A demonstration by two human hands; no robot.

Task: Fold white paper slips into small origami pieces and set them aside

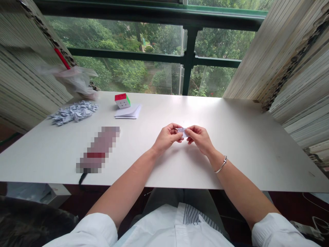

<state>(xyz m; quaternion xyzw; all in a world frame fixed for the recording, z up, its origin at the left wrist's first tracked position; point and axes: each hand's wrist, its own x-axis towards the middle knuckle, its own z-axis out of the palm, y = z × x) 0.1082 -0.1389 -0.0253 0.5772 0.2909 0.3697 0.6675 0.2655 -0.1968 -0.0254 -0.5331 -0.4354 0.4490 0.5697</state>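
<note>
near the middle of the frame, the left hand (166, 138) and the right hand (202, 138) pinch a small folded white paper (183, 131) between their fingers, over the pale surface (246, 140). toward the upper left i see a heap of folded paper pieces (74, 112), and right of it a red-topped cube (122, 101) by some white sheets (128, 113).

You sat in what looked like a room in a home: the white worktop (246, 144) stood against a green-framed window (189, 65) facing leafy trees (89, 34), striped curtains (253, 51) hung at both sides, and a toy puzzle cube (122, 101) stood near the window.
</note>
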